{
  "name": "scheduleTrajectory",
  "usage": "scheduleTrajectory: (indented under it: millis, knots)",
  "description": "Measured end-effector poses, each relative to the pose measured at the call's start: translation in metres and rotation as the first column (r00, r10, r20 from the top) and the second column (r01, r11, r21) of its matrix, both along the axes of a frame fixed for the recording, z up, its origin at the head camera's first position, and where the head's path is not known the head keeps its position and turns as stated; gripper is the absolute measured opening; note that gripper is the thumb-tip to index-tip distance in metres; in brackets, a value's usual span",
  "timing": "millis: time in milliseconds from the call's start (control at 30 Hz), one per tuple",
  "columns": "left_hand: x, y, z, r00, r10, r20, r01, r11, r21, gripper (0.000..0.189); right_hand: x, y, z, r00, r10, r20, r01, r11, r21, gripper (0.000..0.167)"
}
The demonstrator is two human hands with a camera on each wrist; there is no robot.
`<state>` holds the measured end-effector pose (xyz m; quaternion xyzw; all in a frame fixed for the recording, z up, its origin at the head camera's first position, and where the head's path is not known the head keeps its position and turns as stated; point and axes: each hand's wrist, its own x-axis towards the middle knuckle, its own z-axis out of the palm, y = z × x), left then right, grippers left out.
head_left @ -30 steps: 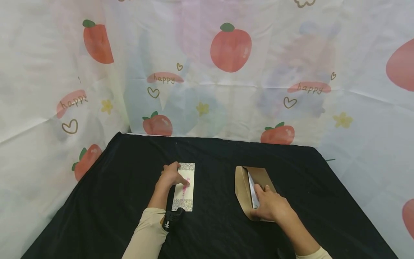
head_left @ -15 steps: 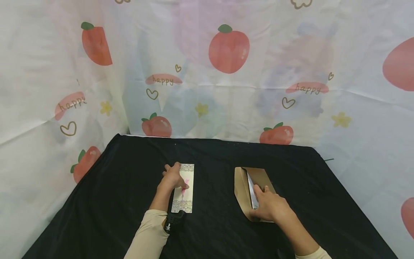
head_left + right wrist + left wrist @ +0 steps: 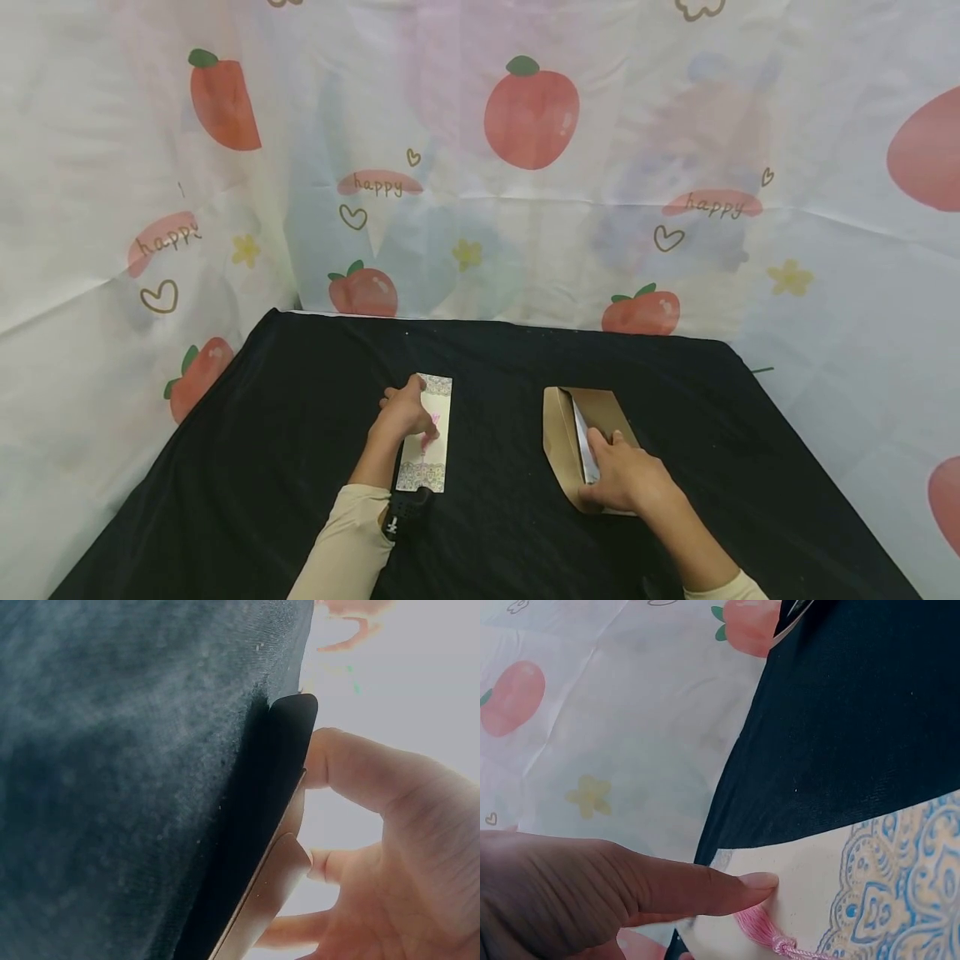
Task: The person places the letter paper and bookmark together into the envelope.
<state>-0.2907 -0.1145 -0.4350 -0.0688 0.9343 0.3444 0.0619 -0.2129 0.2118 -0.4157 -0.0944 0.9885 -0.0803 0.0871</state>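
Note:
A cream card (image 3: pixel 440 408) with ornate patterned bands at both ends lies on the left part of the black cloth. My left hand (image 3: pixel 403 412) pinches its left side, thumb (image 3: pixel 757 880) on top and fingers mostly hidden beyond the edge. Beside the thumb a pink tassel (image 3: pixel 756 924) hangs across the card. To the right, my right hand (image 3: pixel 633 477) grips the near part of a brown paper envelope (image 3: pixel 558 433), with the thumb and fingers about its opening. A white sheet (image 3: pixel 582 442) shows inside the envelope.
Black cloth (image 3: pixel 495 400) covers the table and lies between card and envelope. Behind and at both sides hangs a pale curtain (image 3: pixel 480 250) printed with red fruit. A dark strap (image 3: pixel 405 510) sits on the left wrist.
The left hand shifts slightly and the card's far end rises a little with it. The right hand and the envelope stay as they were.

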Motion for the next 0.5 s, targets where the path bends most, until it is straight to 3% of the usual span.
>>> scheduleTrajectory:
  millis: [233, 500]
  knots:
    - [-0.001, -0.003, -0.001, 0.999, -0.041, -0.012, 0.042, 0.997, 0.066, 0.093, 0.001, 0.001, -0.001, 1.0, 0.001, -0.003, -0.001, 1.0, -0.005, 0.065]
    - [-0.004, -0.013, -0.005, 0.994, -0.113, -0.013, 0.113, 0.971, 0.212, 0.077, 0.0, 0.002, -0.001, 1.0, 0.0, 0.004, 0.0, 1.0, -0.002, 0.067]
